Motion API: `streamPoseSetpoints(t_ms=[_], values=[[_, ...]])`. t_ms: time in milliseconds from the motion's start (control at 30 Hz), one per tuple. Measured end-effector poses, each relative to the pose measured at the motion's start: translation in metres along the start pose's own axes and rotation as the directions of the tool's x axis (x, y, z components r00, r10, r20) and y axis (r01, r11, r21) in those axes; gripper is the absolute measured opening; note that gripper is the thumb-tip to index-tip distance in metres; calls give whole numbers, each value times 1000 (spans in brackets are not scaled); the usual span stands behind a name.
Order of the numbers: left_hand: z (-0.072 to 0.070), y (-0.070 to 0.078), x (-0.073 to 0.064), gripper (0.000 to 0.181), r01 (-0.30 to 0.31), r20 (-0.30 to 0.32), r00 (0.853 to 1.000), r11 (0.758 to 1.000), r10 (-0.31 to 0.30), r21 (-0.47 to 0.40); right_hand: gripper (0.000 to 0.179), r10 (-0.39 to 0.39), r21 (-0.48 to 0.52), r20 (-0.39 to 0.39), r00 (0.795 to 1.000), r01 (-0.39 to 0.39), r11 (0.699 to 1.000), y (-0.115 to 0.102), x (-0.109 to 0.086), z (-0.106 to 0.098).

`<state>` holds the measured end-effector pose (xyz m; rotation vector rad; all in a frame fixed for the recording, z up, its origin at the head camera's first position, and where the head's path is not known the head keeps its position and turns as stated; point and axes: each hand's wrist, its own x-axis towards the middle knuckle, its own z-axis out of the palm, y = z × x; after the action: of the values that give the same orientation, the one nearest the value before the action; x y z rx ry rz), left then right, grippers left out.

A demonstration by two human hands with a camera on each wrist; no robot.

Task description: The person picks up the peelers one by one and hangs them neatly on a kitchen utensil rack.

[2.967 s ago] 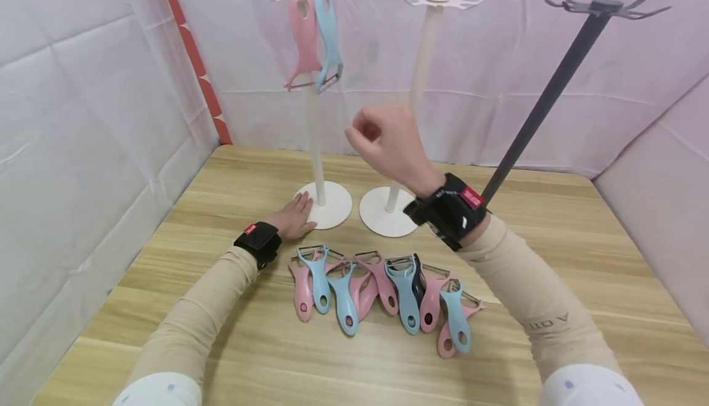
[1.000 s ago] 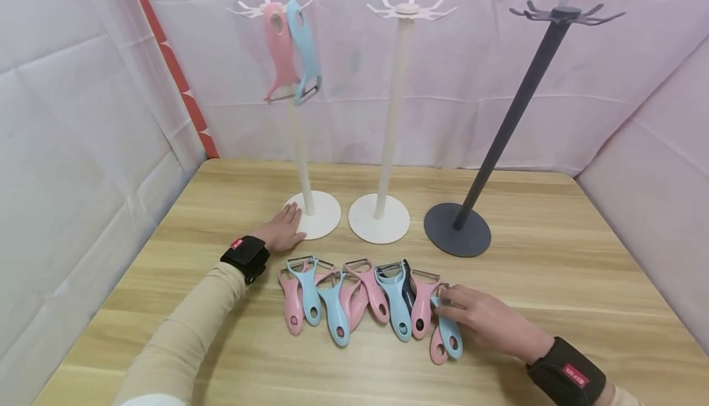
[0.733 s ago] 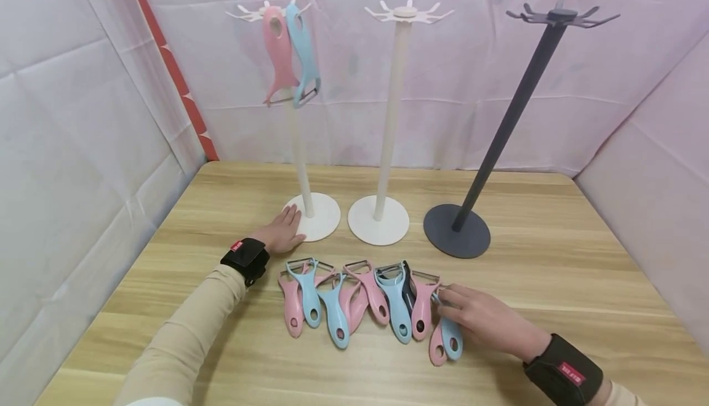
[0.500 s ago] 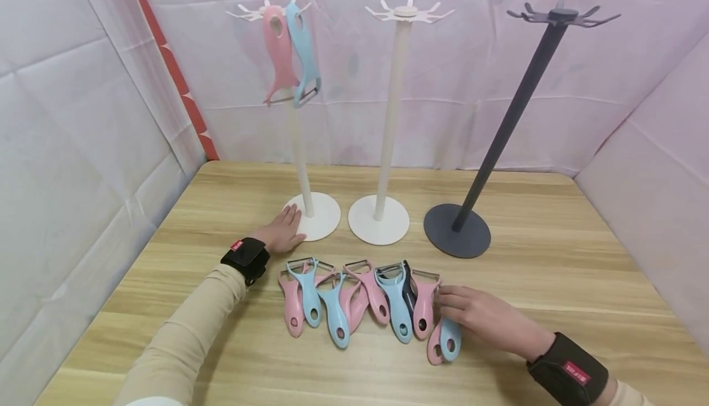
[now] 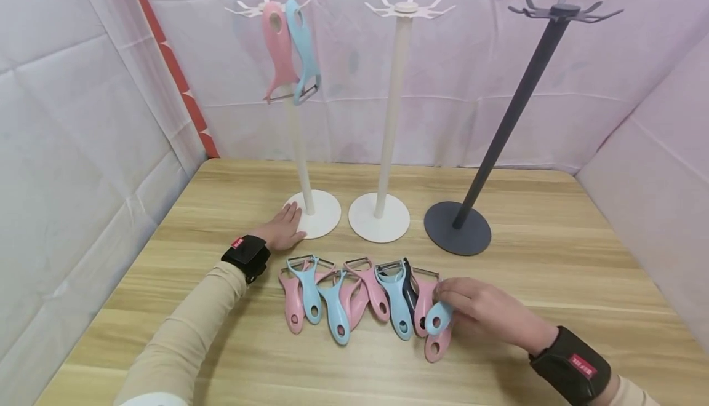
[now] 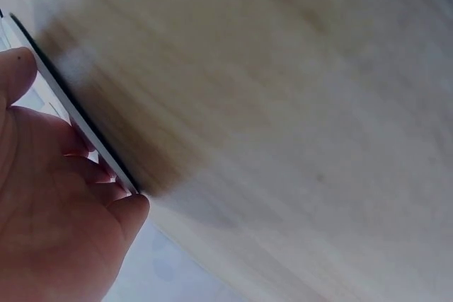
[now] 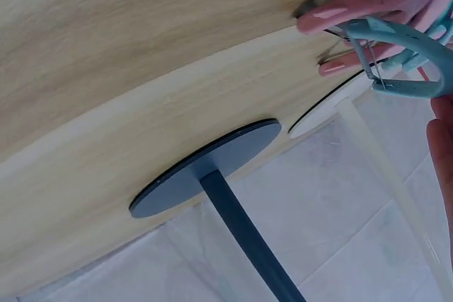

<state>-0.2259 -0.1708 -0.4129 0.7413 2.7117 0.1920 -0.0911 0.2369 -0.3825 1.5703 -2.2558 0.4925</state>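
Spreading beneath everything, a pale, wood-grained tabletop [image 5: 554, 295] runs back to a pinkish-white fabric backdrop [image 5: 454, 74], with a whitish fabric wall [image 5: 72, 166] on the left and a red strip [image 5: 180, 74] down the corner. Three upright stands with hooked tops and round bases line the rear: a white left stand [image 5: 299, 147], a white middle stand [image 5: 392, 104] and a dark grey stand [image 5: 509, 117]. A glossy pink peeler [image 5: 279, 49] and a light blue peeler [image 5: 303, 49] hang side by side from the left one.

The right hand [image 5: 490, 310] pinches a light blue plastic Y-shaped peeler [image 5: 441, 310] at the right end of a loose row of pink, blue and black peelers [image 5: 336, 310]. Its holed handle end sticks out past the fingers, overlapping a pink peeler handle [image 5: 436, 350]; the right wrist view shows its forked head and metal blade beside the fingertips. The left hand [image 5: 281, 229] rests with fingers extended on the left stand's base, holding nothing.

Each wrist wears a black strap, the right strap [image 5: 570, 366] and left strap [image 5: 247, 257] both bearing a red label with pale lettering too small to read surely.
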Motion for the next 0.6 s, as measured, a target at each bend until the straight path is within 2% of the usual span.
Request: streamPoseSetpoints(t_ms=[133, 333, 600], values=[[0, -1, 1, 63, 9, 9, 1000, 1000, -9, -10, 36, 78, 69, -68, 995, -73, 995, 2, 5, -1], [6, -6, 5, 64, 26, 18, 999, 1000, -26, 2, 37, 152, 103, -187, 971, -134, 986, 3, 11, 0], [3, -3, 5, 65, 58, 40, 998, 998, -58, -11, 35, 226, 141, -243, 943, -196, 970, 5, 21, 3]])
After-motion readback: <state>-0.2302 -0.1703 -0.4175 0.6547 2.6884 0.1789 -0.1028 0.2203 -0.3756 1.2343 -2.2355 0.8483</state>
